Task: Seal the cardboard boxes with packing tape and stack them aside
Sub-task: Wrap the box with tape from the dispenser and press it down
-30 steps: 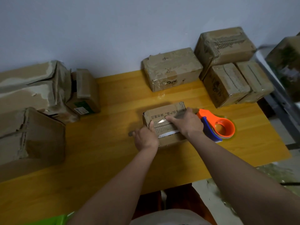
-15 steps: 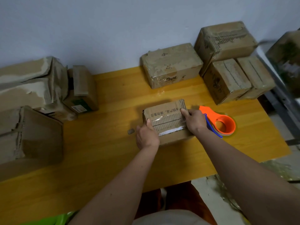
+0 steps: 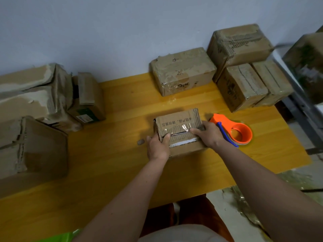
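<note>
Head view: the small cardboard box (image 3: pixel 178 130) is held at table (image 3: pixel 108 154) centre, as half a second ago. The left hand (image 3: pixel 158 147) grips its left edge; the right hand (image 3: pixel 208 135), now shifted inward, clasps the right end. The orange tape dispenser (image 3: pixel 234 133) lies just beside, unmoved.

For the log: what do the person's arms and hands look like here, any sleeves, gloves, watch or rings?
Both forearms are bare right to the bottom edge of the frame, with no sleeve in view. The left hand and right hand wear no gloves. No watch, bracelet or band shows at either wrist, and no ring is visible on the fingers that can be seen.
</note>
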The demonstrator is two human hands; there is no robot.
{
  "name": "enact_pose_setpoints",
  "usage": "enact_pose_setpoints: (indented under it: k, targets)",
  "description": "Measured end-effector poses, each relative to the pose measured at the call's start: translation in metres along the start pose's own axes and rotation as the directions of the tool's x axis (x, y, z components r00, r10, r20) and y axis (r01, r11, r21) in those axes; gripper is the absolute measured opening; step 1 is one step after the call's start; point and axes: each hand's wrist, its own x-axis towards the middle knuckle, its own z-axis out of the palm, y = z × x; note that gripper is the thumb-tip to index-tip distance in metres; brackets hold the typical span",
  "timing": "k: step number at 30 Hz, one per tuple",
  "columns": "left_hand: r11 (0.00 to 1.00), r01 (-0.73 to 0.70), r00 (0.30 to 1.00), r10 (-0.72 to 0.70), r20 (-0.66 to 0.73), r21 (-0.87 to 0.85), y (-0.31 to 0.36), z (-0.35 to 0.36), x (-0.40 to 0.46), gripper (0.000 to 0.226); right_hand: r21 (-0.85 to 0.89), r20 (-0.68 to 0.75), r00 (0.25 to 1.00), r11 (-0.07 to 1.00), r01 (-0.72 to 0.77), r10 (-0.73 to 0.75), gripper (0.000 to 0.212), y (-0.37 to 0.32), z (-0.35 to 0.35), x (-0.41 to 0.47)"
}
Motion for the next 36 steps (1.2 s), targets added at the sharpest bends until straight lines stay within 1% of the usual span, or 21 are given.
enact_pose_setpoints:
  k: [2,4,7,9,10,12,14,15,16,18,19,20,21,23,25,27,29,31,33,34,36]
  targets:
    - [1.000,-0.016,1.000,0.015,0.013,0.012,0.000,-0.003,0.001,0.041,0.029,0.000,1.000,0.999,0.012,-0.012,0.032,0.003,-0.003,0.000]
    - [0.997,0.004,1.000,-0.004,0.002,0.074,0.001,-0.009,0.003,0.050,0.029,-0.028,1.000,1.000,0.004,-0.004,0.038,0.001,0.001,-0.003]
    - [0.982,0.023,0.997,-0.009,-0.073,0.189,0.004,-0.022,0.016,0.057,-0.026,-0.096,0.995,0.999,0.020,-0.022,0.045,0.000,0.021,-0.015]
    - [0.962,-0.013,0.999,0.025,-0.041,0.273,0.004,-0.030,0.031,0.056,-0.055,-0.141,0.989,0.998,0.028,-0.036,0.046,0.003,0.035,-0.021]
    - [0.957,-0.026,0.999,0.032,-0.017,0.288,0.004,-0.033,0.038,0.056,-0.043,-0.139,0.990,0.999,0.021,-0.026,0.046,0.004,0.037,-0.021]
    - [0.962,-0.034,0.999,0.030,0.018,0.270,0.004,-0.041,0.050,0.053,0.022,-0.077,0.997,1.000,-0.008,0.009,0.045,0.007,0.035,-0.016]
    - [0.968,-0.046,0.999,0.048,0.001,0.246,0.007,-0.048,0.050,0.043,0.137,-0.019,0.999,0.990,-0.035,0.038,0.050,0.008,0.026,-0.009]
    - [0.959,-0.073,0.996,0.084,-0.031,0.272,0.009,-0.050,0.043,0.043,0.177,-0.041,0.998,0.984,-0.032,0.040,0.056,0.007,0.021,-0.008]
    - [0.932,-0.116,0.987,0.147,-0.065,0.344,0.010,-0.049,0.032,0.052,0.205,-0.083,0.996,0.979,-0.007,0.025,0.060,0.004,0.015,-0.006]
    - [0.838,-0.239,0.941,0.324,-0.094,0.491,0.011,-0.043,-0.004,0.073,0.185,-0.125,0.989,0.978,0.098,-0.076,0.056,-0.003,0.006,-0.002]
    - [0.791,-0.295,0.923,0.380,-0.054,0.537,0.010,-0.036,-0.024,0.082,0.144,-0.110,0.985,0.979,0.146,-0.131,0.052,-0.007,0.004,0.001]
    - [0.757,-0.324,0.924,0.383,0.015,0.568,0.006,-0.027,-0.040,0.090,0.095,-0.088,0.983,0.981,0.169,-0.161,0.048,-0.009,0.003,0.004]
    - [0.747,-0.322,0.938,0.335,0.089,0.582,0.003,-0.017,-0.052,0.098,0.048,-0.076,0.984,0.985,0.168,-0.164,0.044,-0.011,0.004,0.007]
    - [0.776,-0.272,0.962,0.195,0.193,0.569,-0.001,-0.001,-0.064,0.110,-0.004,-0.108,0.984,0.990,0.141,-0.140,0.032,-0.012,0.007,0.008]
    - [0.773,-0.264,0.961,0.160,0.225,0.576,-0.002,0.006,-0.061,0.119,0.016,-0.151,0.982,0.993,0.113,-0.110,0.025,-0.008,0.009,0.005]
    - [0.706,-0.323,0.944,0.190,0.271,0.631,-0.002,0.001,-0.048,0.123,0.057,-0.153,0.985,0.995,0.086,-0.077,0.028,-0.001,0.008,0.000]
    - [0.620,-0.437,0.897,0.249,0.366,0.651,-0.002,-0.013,-0.029,0.117,0.091,-0.139,0.989,0.993,0.068,-0.055,0.031,0.008,0.004,-0.005]
    - [0.528,-0.576,0.812,0.280,0.512,0.624,-0.001,-0.029,-0.015,0.102,0.138,-0.096,0.995,0.989,0.054,-0.041,0.034,0.015,0.002,-0.010]
    - [0.430,-0.677,0.728,0.268,0.631,0.598,-0.001,-0.038,-0.006,0.085,0.184,-0.038,0.999,0.982,0.042,-0.035,0.037,0.018,0.004,-0.016]
    - [0.393,-0.704,0.702,0.258,0.664,0.591,-0.001,-0.041,-0.004,0.082,0.194,-0.008,0.999,0.980,0.036,-0.035,0.037,0.018,0.006,-0.020]
    - [0.327,-0.726,0.685,0.258,0.681,0.605,-0.001,-0.043,-0.004,0.098,0.194,0.076,0.997,0.981,0.013,-0.028,0.036,0.017,0.009,-0.025]
